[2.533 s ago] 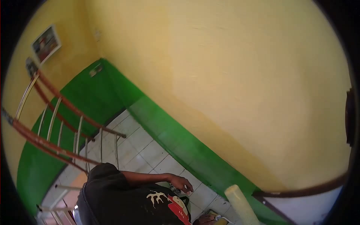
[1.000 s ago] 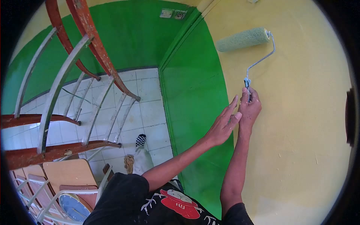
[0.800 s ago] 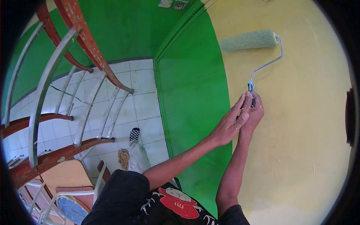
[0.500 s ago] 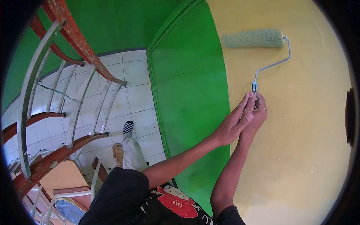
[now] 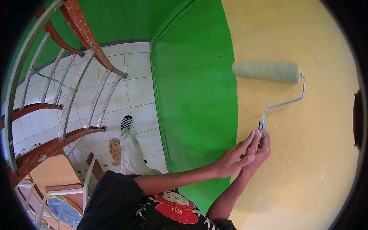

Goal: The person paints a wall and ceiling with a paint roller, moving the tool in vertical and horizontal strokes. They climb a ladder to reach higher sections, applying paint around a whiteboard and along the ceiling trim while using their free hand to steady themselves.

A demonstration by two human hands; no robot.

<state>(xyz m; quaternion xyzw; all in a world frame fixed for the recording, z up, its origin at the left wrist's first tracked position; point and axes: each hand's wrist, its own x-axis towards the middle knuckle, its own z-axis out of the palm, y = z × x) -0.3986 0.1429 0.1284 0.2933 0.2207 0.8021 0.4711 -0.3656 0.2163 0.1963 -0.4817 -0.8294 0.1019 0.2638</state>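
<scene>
A paint roller [image 5: 266, 71] with a pale greenish sleeve lies against the yellow wall [image 5: 295, 142], its left end at the border with the green part [image 5: 195, 96]. Its bent wire frame runs down to a handle mostly hidden in my hands. My right hand [image 5: 257, 155] is wrapped round the handle. Pressed against it from the left, my left hand [image 5: 234, 160] also closes on the handle, its fingers overlapping those of the right.
At the left stands a red and grey metal frame with bars [image 5: 76, 96]. Below it are chairs [image 5: 53, 170]. A brown cloth [image 5: 115, 151] lies on the white tiled floor [image 5: 140, 90] beside my foot in a checkered sock [image 5: 126, 122].
The roller and both my hands have moved down the wall, the grip unchanged. The view has shifted a little, and the metal frame sits slightly further left.
</scene>
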